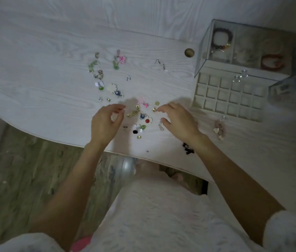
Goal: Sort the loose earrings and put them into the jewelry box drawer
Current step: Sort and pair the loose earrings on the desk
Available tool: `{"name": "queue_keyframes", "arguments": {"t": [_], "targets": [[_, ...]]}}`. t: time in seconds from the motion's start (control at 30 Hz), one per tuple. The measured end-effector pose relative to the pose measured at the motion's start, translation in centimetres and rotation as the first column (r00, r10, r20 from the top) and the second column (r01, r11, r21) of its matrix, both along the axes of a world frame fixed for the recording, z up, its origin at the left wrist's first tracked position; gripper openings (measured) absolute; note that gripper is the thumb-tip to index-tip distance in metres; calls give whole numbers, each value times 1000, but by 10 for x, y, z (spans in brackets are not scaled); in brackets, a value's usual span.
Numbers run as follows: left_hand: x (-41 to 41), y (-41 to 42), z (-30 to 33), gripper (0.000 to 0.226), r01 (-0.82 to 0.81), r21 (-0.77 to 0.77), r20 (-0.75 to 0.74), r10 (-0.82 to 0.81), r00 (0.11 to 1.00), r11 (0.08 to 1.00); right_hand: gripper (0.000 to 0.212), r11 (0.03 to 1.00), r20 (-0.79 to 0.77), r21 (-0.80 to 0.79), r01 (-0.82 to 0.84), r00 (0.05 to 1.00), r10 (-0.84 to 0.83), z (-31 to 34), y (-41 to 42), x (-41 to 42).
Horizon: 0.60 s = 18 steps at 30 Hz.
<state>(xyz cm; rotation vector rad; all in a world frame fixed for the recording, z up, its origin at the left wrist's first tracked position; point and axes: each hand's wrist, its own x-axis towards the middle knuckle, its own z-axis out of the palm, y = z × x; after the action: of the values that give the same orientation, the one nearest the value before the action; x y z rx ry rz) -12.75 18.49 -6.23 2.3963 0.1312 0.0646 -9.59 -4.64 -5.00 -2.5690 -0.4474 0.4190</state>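
White table (52, 84), drawer (229, 97) open toward hands, earrings (138, 117) scattered

The table (52, 73) shows matt, pale wood grain. The jewelry box (243, 50) has glossy clear walls; its drawer (229, 99) looks lined with matt cloth. Several earrings (134, 113) glint like metal.

The pale whitewashed wood-grain table (52, 70) carries loose earrings (140, 117) in pink, green, gold, blue, red, white and black. The cream felt grid drawer (229, 96) adjoins a clear glass jewelry box (203, 51) holding a dark purple beaded bracelet (222, 38).
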Motion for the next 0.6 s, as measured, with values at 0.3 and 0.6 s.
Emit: {"name": "queue_keyframes", "arguments": {"t": [0.3, 0.6], "targets": [[131, 47, -13, 16, -107, -178, -36, 102, 994, 978, 32, 995, -43, -64, -82, 996, 79, -35, 75, 68], [220, 32, -28, 29, 244, 429, -116, -215, 970, 870, 17, 984, 62, -175, 16, 998, -5, -34, 77, 78]]}}
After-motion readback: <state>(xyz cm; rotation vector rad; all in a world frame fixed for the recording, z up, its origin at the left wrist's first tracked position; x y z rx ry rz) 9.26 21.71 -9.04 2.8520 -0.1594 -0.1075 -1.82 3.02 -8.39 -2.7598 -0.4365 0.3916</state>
